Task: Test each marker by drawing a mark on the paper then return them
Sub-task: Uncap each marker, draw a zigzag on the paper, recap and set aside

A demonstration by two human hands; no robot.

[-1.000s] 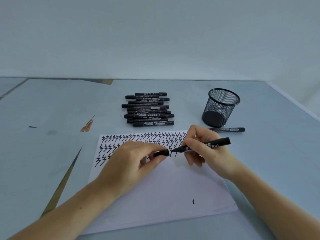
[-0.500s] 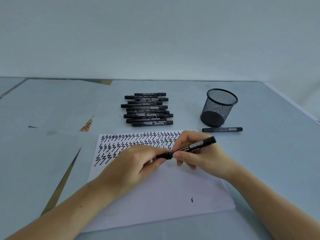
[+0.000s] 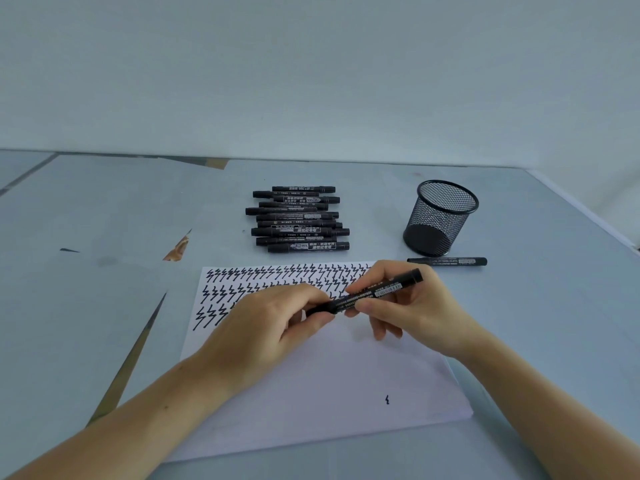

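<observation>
So the mesh pen cup [image 3: 440, 218] sits upright on the table [image 3: 540, 306] off to my right, and as far as I can see through the mesh there's nothing in it, though the near wall hides part of the bottom. One lone marker [image 3: 447, 261] lies flat just in front of the cup, and the pile of markers [image 3: 298, 219] is stacked in a row further back, left of the cup. The marker I'm testing [image 3: 367, 293] is up off the paper [image 3: 311, 393], tilted, its far end pointing up toward the cup. My right hand [image 3: 408, 306] has a grip round the barrel with thumb and fingers, and my left hand [image 3: 263, 334] pinches the near end, where the cap is. Can't really see whether the cap is fully seated because my fingers cover that end. The paper has rows of zigzag marks [image 3: 277, 277] along the top, with my hands blocking the right part of the second and third rows, and there's one tiny mark [image 3: 387, 399] down near the lower right. The labels on the markers are too small to read.
</observation>
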